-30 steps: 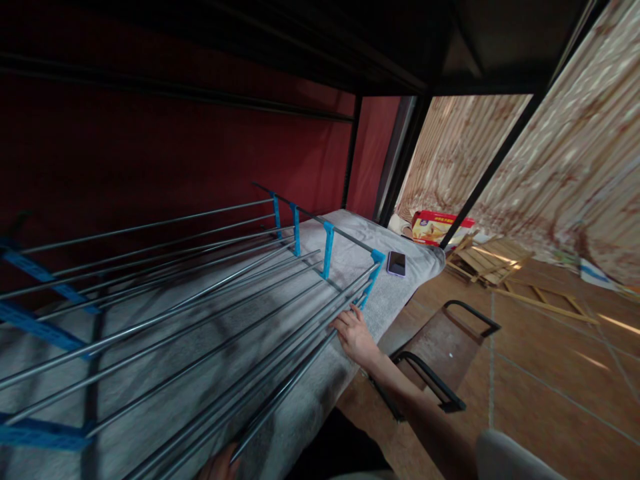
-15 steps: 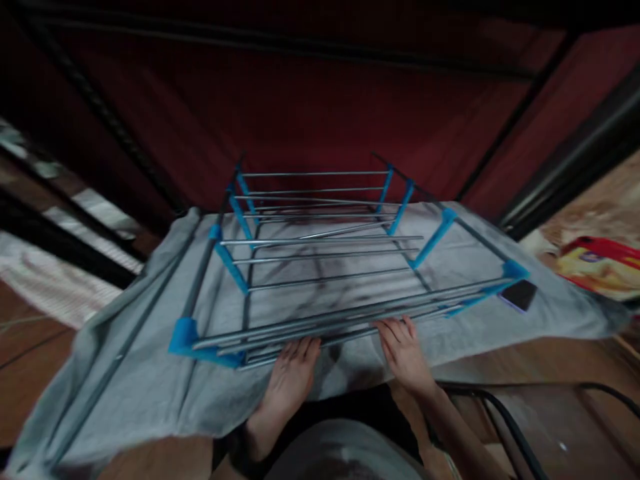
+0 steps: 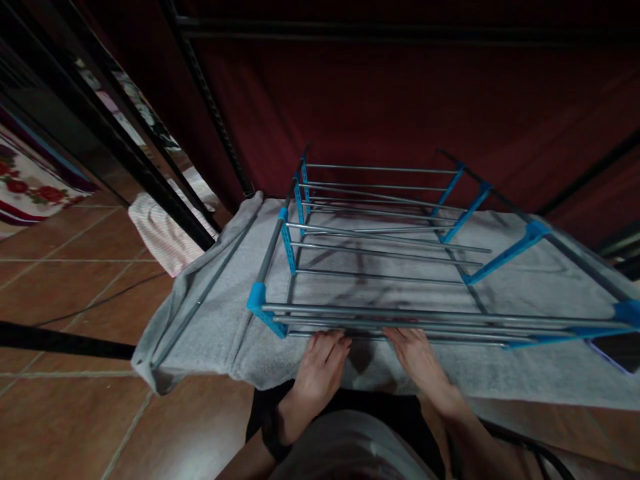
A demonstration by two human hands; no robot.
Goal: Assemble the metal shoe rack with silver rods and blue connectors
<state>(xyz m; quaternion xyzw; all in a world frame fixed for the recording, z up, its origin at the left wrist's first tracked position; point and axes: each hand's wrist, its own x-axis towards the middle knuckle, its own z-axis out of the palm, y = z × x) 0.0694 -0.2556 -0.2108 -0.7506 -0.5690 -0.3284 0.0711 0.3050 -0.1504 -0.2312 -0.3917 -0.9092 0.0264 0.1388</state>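
Observation:
A rack of thin grey metal rods (image 3: 380,253) joined by blue plastic connectors (image 3: 260,303) lies on a grey cloth (image 3: 215,313) that covers a low shelf. My left hand (image 3: 320,367) rests on the cloth at the near edge, its fingertips touching the nearest rods, fingers stretched out. My right hand (image 3: 417,357) lies beside it in the same way, fingers extended to the front rods. Neither hand wraps round a rod.
A dark phone (image 3: 617,350) lies on the cloth at the far right. A loose grey rod (image 3: 200,303) lies along the cloth's left side. A dark red wall (image 3: 400,100) stands behind, black shelf posts (image 3: 150,187) at the left, brown tiled floor (image 3: 65,300) below.
The view has swung from the right end of the rack to its left and middle. Both hands now lie side by side at the front rods; the right hand moved left along them.

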